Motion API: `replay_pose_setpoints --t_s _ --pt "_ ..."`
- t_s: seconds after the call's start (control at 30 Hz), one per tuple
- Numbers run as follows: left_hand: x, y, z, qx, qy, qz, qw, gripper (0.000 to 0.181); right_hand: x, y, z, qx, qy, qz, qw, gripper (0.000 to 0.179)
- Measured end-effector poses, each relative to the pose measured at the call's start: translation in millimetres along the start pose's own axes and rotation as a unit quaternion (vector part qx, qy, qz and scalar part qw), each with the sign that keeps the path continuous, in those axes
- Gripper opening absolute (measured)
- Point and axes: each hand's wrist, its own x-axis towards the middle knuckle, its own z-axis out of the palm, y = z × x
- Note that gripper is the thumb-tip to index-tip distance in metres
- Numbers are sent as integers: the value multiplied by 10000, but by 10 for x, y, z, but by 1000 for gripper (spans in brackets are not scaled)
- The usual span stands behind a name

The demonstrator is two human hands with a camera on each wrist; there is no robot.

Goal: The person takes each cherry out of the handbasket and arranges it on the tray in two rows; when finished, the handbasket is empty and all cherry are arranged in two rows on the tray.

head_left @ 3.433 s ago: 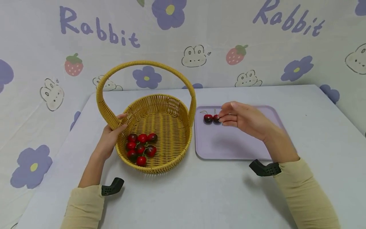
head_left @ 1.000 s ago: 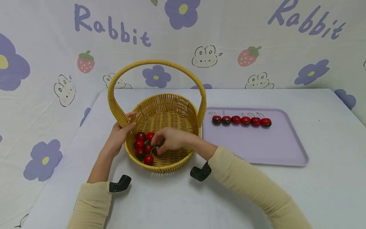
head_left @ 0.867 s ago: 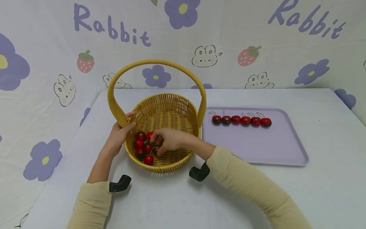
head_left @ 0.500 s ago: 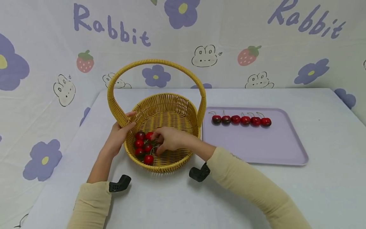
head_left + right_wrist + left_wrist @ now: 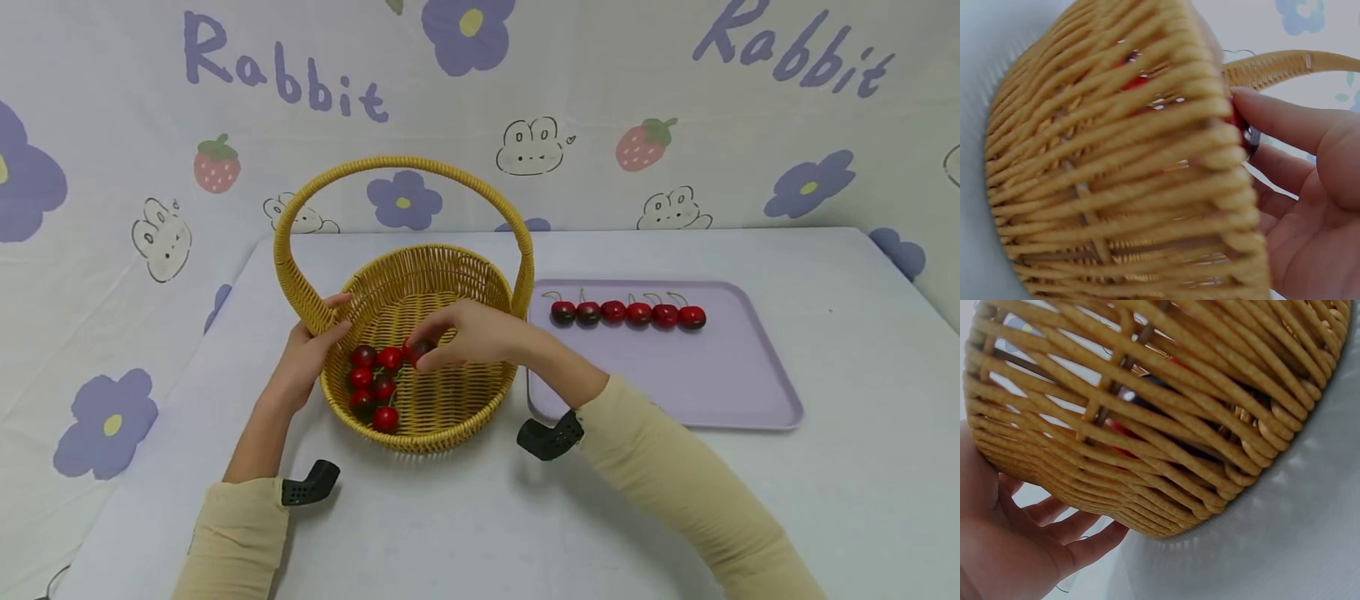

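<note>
- White-covered table (image 5: 427, 525): it carries basket and tray side by side, probably to keep my reach short.
- Yellow wicker basket (image 5: 423, 267): upright on my left; its walls keep loose fruit together.
- Lilac tray (image 5: 667, 375): flat, just right of the basket.
- My left hand (image 5: 303, 360): clamped on the basket at the handle's left foot, apparently to steady it.
- My right hand (image 5: 480, 333): thumb and fingers pinching one cherry, a light grip suited to round fruit.
- Six cherries (image 5: 613, 312): lined along the tray's far edge, perhaps bracing one another.
- Cherry cluster (image 5: 383, 387): on the basket's left floor.
- Pinched cherry (image 5: 423, 352): dark red, inside the basket's rim.
</note>
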Motion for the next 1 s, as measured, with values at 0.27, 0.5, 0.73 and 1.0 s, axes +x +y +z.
replay_pose_setpoints --t_s 0.27,0.5,0.73,1.0 --pt "-4 -2 0 16 0 44 10000 47 -149 77 -94 942 65 5 9955 35" --pt "3 -14 5 -16 19 34 10000 47 -320 146 -180 1444 -73 -181 9893 36" --pt "0 -15 15 -27 14 46 10000 47 -531 190 -279 1743 -127 -60 9846 36" --pt "-6 -4 14 -6 43 12 10000 47 -762 289 -399 2440 80 -284 9693 29"
